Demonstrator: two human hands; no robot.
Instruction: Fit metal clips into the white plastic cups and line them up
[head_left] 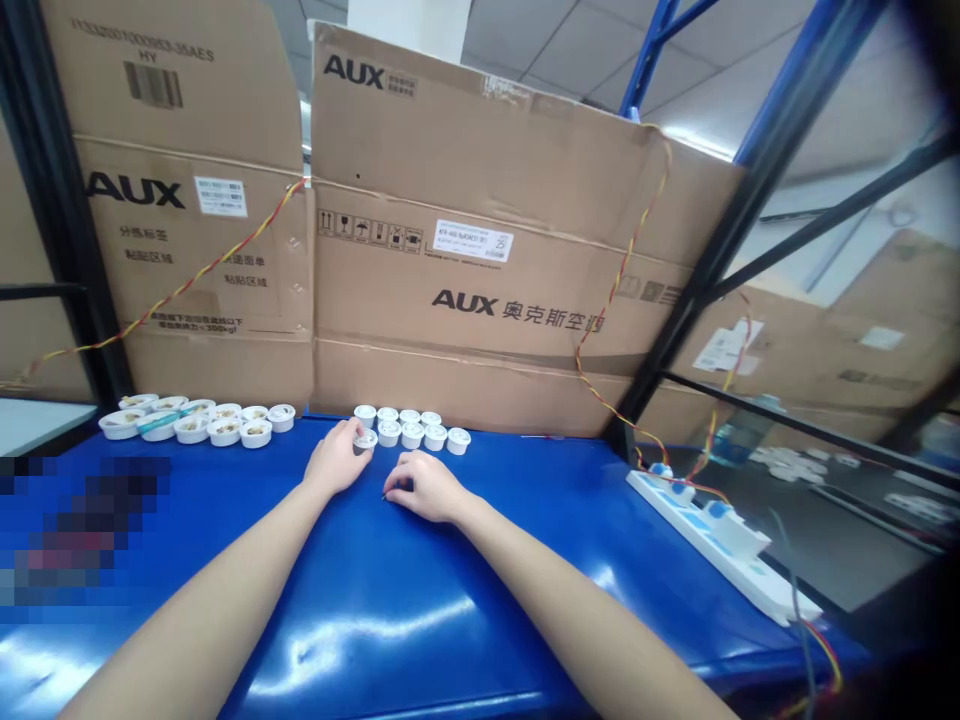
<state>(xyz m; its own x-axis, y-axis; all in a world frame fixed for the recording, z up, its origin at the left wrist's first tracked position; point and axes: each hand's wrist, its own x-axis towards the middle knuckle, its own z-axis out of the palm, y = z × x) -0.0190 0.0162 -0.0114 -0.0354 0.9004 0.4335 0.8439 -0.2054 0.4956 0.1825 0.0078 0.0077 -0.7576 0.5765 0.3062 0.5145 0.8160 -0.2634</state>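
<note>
Small round white cups with pale tops [411,434] stand in two rows on the blue table, against the cardboard. At the left end of the front row, my left hand [337,462] has its fingers closed round one white cup [365,441]. My right hand [426,487] is just in front of these rows, its fingers pinched together near the table. A tiny dark tip pokes out between them; what it belongs to is hidden. Further left sits a group of open white cups [193,429] with brownish bits inside.
Large cardboard panels [480,370] wall off the back. A white power strip [697,535] with plugs lies along the right edge. Red and yellow twisted wire [616,275] hangs down to it. Dark rack posts [694,260] stand at both sides. The lower left is pixelated.
</note>
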